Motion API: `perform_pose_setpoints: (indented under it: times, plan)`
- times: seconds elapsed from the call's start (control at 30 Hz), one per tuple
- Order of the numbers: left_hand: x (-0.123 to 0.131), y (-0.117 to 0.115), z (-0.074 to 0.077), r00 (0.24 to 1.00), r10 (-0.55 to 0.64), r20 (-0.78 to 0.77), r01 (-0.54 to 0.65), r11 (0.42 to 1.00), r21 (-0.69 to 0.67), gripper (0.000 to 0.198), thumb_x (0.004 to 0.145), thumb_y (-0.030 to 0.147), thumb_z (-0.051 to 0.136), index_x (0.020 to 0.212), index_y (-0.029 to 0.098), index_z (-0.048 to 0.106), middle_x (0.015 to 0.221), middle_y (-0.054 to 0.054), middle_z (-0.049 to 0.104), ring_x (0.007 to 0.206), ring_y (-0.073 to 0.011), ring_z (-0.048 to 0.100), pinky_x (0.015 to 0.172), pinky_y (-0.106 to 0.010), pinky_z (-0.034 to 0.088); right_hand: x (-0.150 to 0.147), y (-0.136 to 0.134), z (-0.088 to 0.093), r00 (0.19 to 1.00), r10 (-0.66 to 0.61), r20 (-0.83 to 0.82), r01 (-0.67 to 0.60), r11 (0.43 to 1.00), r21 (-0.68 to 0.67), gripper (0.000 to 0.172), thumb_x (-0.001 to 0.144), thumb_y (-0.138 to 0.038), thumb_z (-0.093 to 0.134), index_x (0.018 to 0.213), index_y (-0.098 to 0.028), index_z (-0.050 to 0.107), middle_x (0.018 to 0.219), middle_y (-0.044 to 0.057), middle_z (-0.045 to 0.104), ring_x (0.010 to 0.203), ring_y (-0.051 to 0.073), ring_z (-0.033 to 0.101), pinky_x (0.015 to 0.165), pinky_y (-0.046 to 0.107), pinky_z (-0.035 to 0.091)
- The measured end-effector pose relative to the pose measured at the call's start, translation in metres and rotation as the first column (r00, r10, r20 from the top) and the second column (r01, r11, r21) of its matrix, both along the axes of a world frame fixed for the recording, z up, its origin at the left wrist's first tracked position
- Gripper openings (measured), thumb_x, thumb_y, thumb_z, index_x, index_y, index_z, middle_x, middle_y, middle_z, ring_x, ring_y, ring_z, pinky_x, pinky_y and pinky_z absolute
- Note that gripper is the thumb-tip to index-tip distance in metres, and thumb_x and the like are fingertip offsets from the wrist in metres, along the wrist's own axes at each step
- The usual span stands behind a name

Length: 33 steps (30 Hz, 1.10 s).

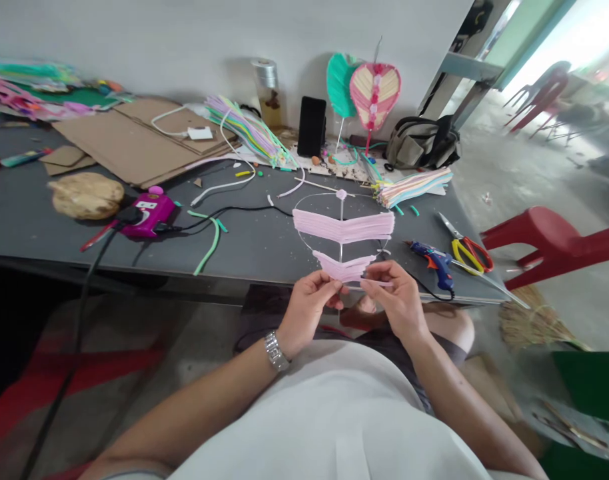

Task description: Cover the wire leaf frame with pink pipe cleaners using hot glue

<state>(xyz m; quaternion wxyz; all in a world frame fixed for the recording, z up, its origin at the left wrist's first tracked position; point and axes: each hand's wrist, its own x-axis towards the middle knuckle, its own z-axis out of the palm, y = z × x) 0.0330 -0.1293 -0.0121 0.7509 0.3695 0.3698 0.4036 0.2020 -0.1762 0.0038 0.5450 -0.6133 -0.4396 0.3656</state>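
My left hand [307,313] and my right hand [397,297] hold up a leaf-shaped wire frame [314,207] in front of me, above the table's near edge. Pale pink strips [343,227] are laid across it in a chevron around a central stem, with a shorter pink band [343,267] below them. Both hands pinch the lower end of the frame, and my right fingers press on a thin pink strip [377,282]. A metal wristwatch [276,351] sits on my left wrist.
On the grey table are a blue hot glue gun [434,263], yellow-handled scissors [469,250], a magenta device [147,213], cardboard sheets [134,143], and bundled pastel strips [412,188]. A red plastic chair [549,243] stands to the right.
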Motion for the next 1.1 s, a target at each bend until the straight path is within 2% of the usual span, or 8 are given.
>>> perform_pose_setpoints:
  times: [0.13,0.33,0.5,0.6,0.7,0.8,0.9,1.1]
  plan:
    - [-0.003,0.005,0.006,0.997,-0.019,0.08,0.021,0.999,-0.025,0.03,0.074,0.038,0.087,0.081,0.014,0.07,0.083,-0.005,0.076,0.058,-0.0096,0.062,0.058,-0.023,0.049,-0.016,-0.006,-0.011,0.975,0.107,-0.197,-0.116,0.993,-0.037,0.038,0.075,-0.049,0.085,0.091,-0.02,0.067,0.072,-0.001,0.065,0.056,0.011,0.052,0.05,0.023,0.041]
    - [-0.01,0.011,0.007,0.954,-0.168,0.249,0.187,0.981,-0.054,0.033,0.07,0.038,0.092,0.073,0.015,0.069,0.051,0.005,0.054,0.048,-0.0074,0.046,0.052,-0.022,0.045,-0.028,-0.012,-0.016,0.92,0.343,-0.19,-0.361,0.931,-0.064,0.039,0.086,-0.056,0.074,0.079,-0.018,0.069,0.062,-0.001,0.064,0.044,0.007,0.04,0.044,0.022,0.031]
    - [-0.013,0.015,0.003,0.964,-0.135,0.23,0.172,0.974,-0.149,0.036,0.069,0.035,0.093,0.095,0.015,0.078,0.083,-0.003,0.073,0.059,-0.0076,0.058,0.06,-0.022,0.051,-0.019,-0.01,-0.004,0.939,0.248,0.237,-0.248,0.968,-0.028,0.022,0.094,-0.038,0.066,0.081,-0.02,0.07,0.068,0.0,0.069,0.059,0.013,0.058,0.057,0.024,0.044]
    - [-0.02,0.016,0.004,0.984,-0.059,0.168,0.083,0.987,-0.14,0.031,0.068,0.027,0.09,0.096,0.017,0.079,0.091,-0.005,0.076,0.071,-0.0128,0.067,0.069,-0.026,0.055,-0.009,-0.009,0.003,0.829,0.163,0.536,-0.243,0.967,0.082,0.018,0.098,-0.026,0.059,0.086,-0.021,0.071,0.075,0.002,0.071,0.067,0.015,0.063,0.066,0.026,0.046]
    - [-0.033,0.018,0.008,0.994,0.026,0.106,-0.013,0.992,-0.123,0.028,0.067,0.02,0.085,0.095,0.02,0.08,0.092,-0.005,0.078,0.079,-0.0172,0.07,0.071,-0.028,0.056,0.002,-0.008,0.004,0.699,0.091,0.71,-0.271,0.952,0.144,0.021,0.101,-0.022,0.052,0.091,-0.02,0.071,0.081,0.005,0.072,0.073,0.016,0.065,0.069,0.027,0.046]
    - [-0.045,0.018,0.01,0.998,-0.053,0.033,0.054,0.998,-0.03,0.04,0.067,0.013,0.078,0.106,0.019,0.08,0.108,-0.01,0.079,0.098,-0.0236,0.073,0.079,-0.031,0.057,0.008,-0.006,0.001,0.603,0.075,0.794,-0.263,0.959,0.11,0.024,0.103,-0.021,0.05,0.091,-0.019,0.071,0.082,0.006,0.072,0.075,0.017,0.066,0.07,0.027,0.045]
    - [-0.049,0.014,0.008,0.98,-0.2,-0.022,0.201,0.978,0.059,0.048,0.068,0.009,0.074,0.115,0.018,0.078,0.124,-0.012,0.076,0.12,-0.0281,0.068,0.092,-0.034,0.056,0.006,-0.005,-0.003,0.58,0.106,0.808,-0.273,0.96,0.069,0.023,0.102,-0.02,0.05,0.091,-0.019,0.07,0.084,0.006,0.072,0.077,0.017,0.067,0.071,0.026,0.044]
    - [-0.036,0.003,-0.003,0.997,-0.05,-0.065,0.059,0.99,0.13,0.028,0.079,0.027,0.082,0.105,0.017,0.079,0.108,-0.01,0.08,0.103,-0.0235,0.073,0.097,-0.037,0.054,-0.003,-0.003,-0.006,0.6,0.164,0.783,-0.298,0.954,0.028,0.022,0.101,-0.018,0.05,0.089,-0.019,0.068,0.08,0.004,0.07,0.075,0.017,0.066,0.071,0.026,0.043]
